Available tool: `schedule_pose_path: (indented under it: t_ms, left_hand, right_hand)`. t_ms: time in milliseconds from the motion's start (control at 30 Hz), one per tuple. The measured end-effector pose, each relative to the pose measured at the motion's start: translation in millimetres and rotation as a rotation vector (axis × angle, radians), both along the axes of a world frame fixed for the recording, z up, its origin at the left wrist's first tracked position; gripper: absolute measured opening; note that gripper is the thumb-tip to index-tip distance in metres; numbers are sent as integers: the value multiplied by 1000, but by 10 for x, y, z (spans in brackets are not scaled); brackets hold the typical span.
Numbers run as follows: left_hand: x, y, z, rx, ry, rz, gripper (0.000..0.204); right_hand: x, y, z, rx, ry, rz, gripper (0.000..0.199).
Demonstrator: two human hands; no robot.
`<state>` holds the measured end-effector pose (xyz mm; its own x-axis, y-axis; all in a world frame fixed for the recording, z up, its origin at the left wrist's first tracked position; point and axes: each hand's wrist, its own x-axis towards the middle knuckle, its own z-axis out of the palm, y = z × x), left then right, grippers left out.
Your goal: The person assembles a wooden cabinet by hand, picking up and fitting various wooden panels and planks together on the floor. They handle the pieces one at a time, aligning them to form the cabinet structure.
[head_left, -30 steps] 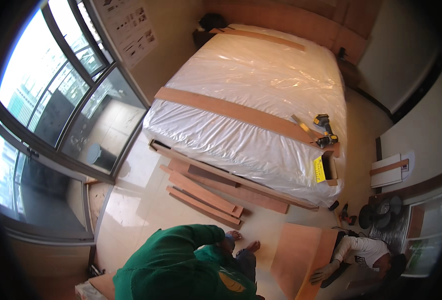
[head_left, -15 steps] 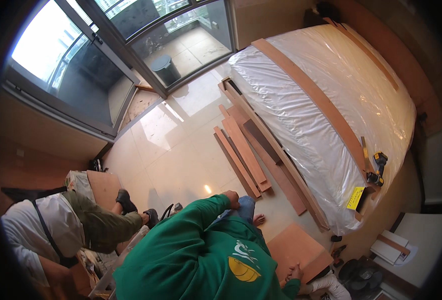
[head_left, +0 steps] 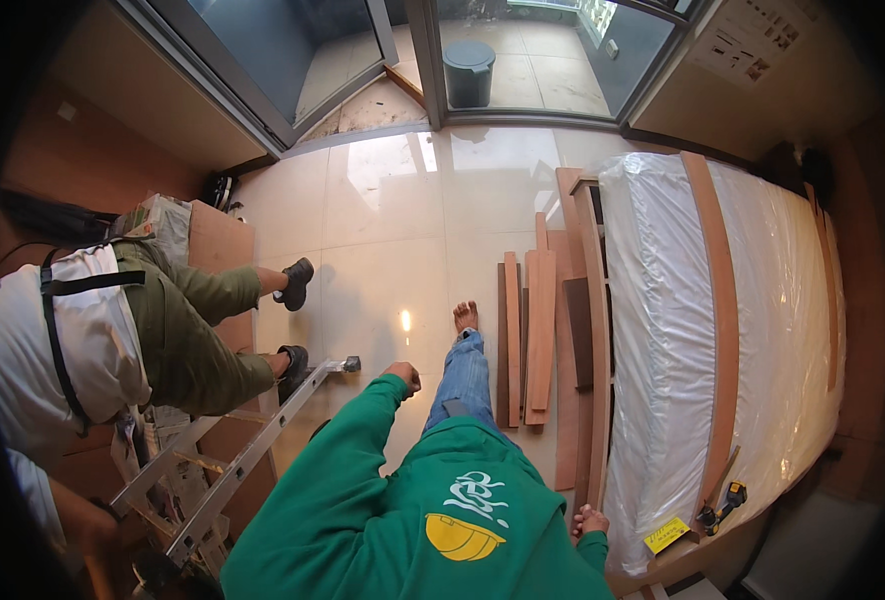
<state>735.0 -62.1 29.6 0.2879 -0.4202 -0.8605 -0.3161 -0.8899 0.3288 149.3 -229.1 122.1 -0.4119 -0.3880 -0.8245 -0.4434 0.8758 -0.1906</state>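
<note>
My left hand [head_left: 406, 376] hangs in front of me over the tiled floor, its fingers curled in and nothing visible in them. On my right side, my right hand [head_left: 590, 522] is low beside my body with its fingers bent inward, and no object shows in it. Closest to it is the lower end of a wooden bed side rail [head_left: 595, 420]; whether they touch I cannot tell. My bare foot [head_left: 466, 317] is stretched forward on the floor, next to several long wooden strips [head_left: 540, 330].
A person [head_left: 178, 310] stands at left by an aluminium stepladder [head_left: 248, 455]. At right, a plastic-wrapped mattress [head_left: 663, 300] carries a long board [head_left: 713, 300], a cordless drill [head_left: 728, 507] and a yellow-labelled box [head_left: 668, 536]. A grey bin [head_left: 469, 75] stands beyond the glass door.
My view has swung to the right. One leg now reaches forward, and my left hand is farther from the wood strips. The brown square panel near my right hand is out of view.
</note>
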Motion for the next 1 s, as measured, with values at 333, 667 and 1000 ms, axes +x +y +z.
schedule_pose_path:
  t_ms: [333,667,1000]
  left_hand:
    - [1574,-1034,715,-382,-133,429,32]
    - [2223,-996,638,73,-126,327,57]
    - [2998,-1412,791,224,221,1012,65]
  right_hand:
    - [2245,-1813,320,263,69,364,39]
    - [3993,-3506,-182,88,-156,503,28]
    - [5958,-4731,-310,195,-185,1093,20]
